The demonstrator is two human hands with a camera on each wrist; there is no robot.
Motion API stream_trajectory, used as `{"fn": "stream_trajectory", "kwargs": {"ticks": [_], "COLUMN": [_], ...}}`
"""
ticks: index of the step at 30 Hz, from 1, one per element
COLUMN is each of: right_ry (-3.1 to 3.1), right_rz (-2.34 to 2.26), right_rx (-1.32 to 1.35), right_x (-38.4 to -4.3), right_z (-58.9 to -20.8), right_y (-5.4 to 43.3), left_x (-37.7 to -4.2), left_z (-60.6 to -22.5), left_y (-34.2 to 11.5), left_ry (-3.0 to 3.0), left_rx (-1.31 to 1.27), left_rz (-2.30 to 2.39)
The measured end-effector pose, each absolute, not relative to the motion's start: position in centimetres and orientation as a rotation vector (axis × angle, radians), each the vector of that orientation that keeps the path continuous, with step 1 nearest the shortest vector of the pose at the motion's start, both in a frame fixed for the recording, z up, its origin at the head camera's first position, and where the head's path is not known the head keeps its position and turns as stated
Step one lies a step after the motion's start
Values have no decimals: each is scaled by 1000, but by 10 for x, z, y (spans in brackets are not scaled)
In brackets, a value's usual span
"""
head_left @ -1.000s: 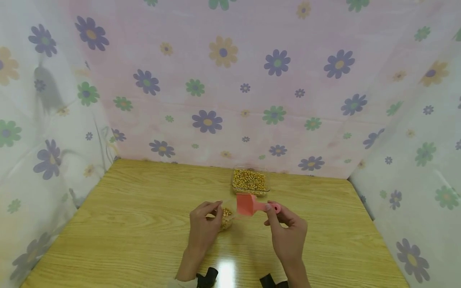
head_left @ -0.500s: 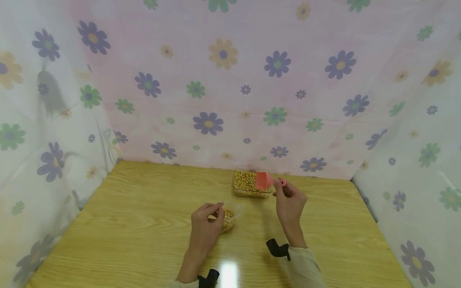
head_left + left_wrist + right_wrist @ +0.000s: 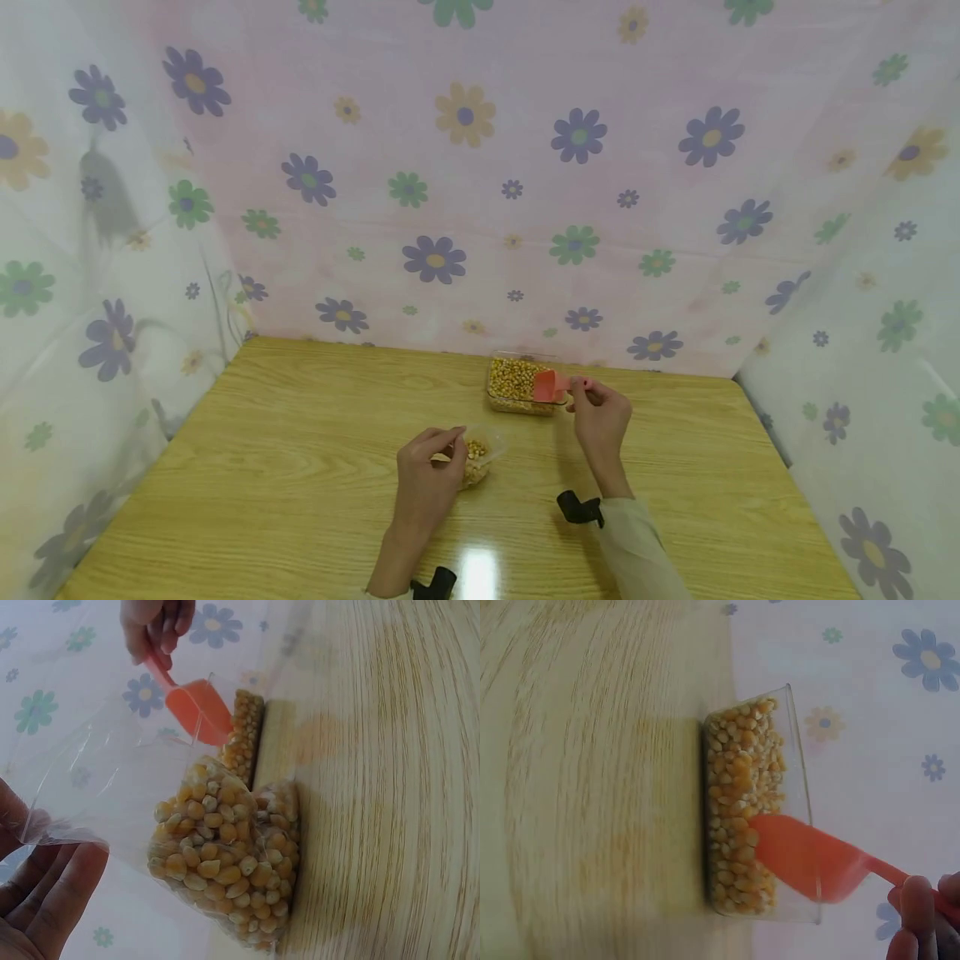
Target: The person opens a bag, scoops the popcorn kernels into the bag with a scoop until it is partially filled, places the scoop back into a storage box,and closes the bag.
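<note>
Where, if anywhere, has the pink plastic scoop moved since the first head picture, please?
Yes: in the head view, the pink plastic scoop has moved forward and rightward, from in front of the clear rectangular container to its right end.

A makeshift booth of flowered sheets [image 3: 495,171] round a table [image 3: 300,433]; the kind of building cannot be told.
The thin, creased cloth hangs behind the wood-grain top and along both its sides, hiding the room beyond, while a bright reflection [image 3: 478,573] gleams near the front edge.
</note>
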State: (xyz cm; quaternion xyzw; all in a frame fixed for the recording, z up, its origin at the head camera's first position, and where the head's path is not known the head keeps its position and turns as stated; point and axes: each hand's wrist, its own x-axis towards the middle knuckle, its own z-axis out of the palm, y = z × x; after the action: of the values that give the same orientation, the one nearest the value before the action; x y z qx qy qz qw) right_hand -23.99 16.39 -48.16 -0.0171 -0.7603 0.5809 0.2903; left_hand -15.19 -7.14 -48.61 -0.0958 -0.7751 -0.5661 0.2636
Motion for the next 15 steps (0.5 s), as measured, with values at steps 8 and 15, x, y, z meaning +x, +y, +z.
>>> {"fn": "stream_trajectory", "kwargs": {"ticks": [8,15], "right_ry": [-1946,-1914], "right_rz": [1999,2172], "right_rx": [-437,-624], "right_x": [-254,-257], "right_z": [-494,-498], "right_y": [163,165], "left_x": [-151,-151], "left_z": [-486,-487], "left_y": [-71,-70], "left_ry": [-2083,-2087], "left_rx": [-281,-281], "left_rz": [-1514,-1518]}}
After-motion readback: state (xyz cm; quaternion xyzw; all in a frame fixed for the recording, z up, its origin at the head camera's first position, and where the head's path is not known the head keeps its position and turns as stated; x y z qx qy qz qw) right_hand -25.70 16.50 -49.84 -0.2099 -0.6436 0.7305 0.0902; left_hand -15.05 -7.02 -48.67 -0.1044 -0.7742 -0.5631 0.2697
